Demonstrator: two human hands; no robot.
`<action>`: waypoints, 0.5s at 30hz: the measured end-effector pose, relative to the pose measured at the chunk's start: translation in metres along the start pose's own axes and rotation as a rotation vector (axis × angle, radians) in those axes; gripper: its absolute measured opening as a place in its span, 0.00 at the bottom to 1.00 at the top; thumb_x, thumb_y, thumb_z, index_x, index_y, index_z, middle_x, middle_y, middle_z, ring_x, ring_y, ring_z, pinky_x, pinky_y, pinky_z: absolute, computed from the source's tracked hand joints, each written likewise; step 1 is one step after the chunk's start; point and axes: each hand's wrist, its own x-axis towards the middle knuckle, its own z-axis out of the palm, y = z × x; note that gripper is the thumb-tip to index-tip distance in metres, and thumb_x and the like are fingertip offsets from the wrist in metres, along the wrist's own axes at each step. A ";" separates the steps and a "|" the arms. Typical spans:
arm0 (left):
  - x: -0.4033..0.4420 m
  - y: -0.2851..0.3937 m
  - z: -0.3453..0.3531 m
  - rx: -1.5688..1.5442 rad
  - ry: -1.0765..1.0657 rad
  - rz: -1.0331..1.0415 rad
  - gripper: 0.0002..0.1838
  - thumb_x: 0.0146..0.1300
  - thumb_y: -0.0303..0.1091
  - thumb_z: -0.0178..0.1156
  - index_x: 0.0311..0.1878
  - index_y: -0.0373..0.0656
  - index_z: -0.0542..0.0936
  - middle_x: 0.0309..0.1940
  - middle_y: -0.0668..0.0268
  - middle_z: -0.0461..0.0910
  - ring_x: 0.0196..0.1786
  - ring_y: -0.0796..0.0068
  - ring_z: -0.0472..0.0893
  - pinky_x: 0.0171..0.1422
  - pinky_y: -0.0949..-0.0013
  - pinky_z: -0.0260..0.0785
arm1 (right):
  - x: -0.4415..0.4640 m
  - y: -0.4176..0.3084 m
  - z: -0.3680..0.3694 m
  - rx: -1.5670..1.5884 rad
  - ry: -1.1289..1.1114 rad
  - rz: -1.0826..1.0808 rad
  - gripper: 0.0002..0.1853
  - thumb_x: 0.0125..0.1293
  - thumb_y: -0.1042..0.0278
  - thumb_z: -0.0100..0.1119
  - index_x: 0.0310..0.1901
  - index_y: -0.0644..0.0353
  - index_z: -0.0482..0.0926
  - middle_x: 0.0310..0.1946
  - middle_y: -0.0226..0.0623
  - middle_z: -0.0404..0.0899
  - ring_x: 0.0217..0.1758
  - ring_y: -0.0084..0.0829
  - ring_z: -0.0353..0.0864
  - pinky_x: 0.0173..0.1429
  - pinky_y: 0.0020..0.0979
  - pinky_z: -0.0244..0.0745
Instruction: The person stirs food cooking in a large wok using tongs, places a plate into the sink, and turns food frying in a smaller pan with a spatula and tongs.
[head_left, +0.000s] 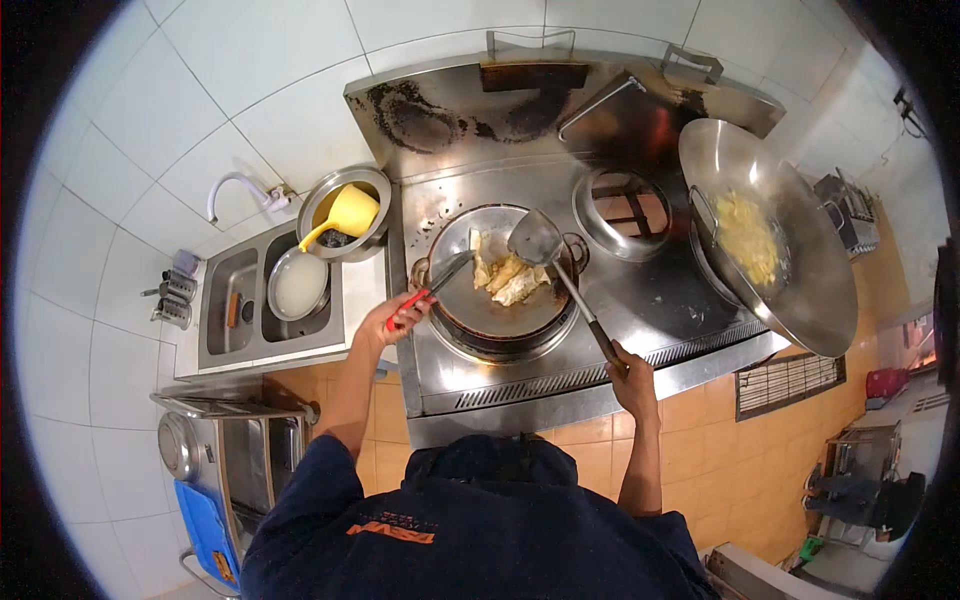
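Observation:
A wok point(455, 300) with two loop handles sits on the left burner, with pale golden-brown pieces of food point(508, 278) in its middle. My left hand point(400, 312) is closed round a red-handled utensil point(440, 280) whose dark, narrow, blade-like end reaches over the wok's left side beside the food; its exact kind I cannot make out. In my right hand point(630, 378) is the dark grip of a long wok spatula point(537, 238). The broad metal head rests over the far side of the wok, close behind the food.
At the right stands a large tilted wok point(830, 310) with yellow food point(747, 238). Between the woks is a burner ring point(622, 215). On the left, a pot point(365, 180) holds a yellow dipper point(350, 212); beside it, a double sink point(230, 345) contains a bowl of whitish liquid point(299, 284).

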 end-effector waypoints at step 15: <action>0.000 -0.085 0.038 1.009 0.627 0.556 0.22 0.65 0.52 0.60 0.32 0.39 0.71 0.19 0.67 0.70 0.15 0.78 0.71 0.12 0.74 0.61 | 0.035 -0.051 0.052 -0.254 -0.066 -0.103 0.20 0.62 0.73 0.56 0.56 0.67 0.74 0.31 0.61 0.77 0.39 0.56 0.78 0.45 0.48 0.72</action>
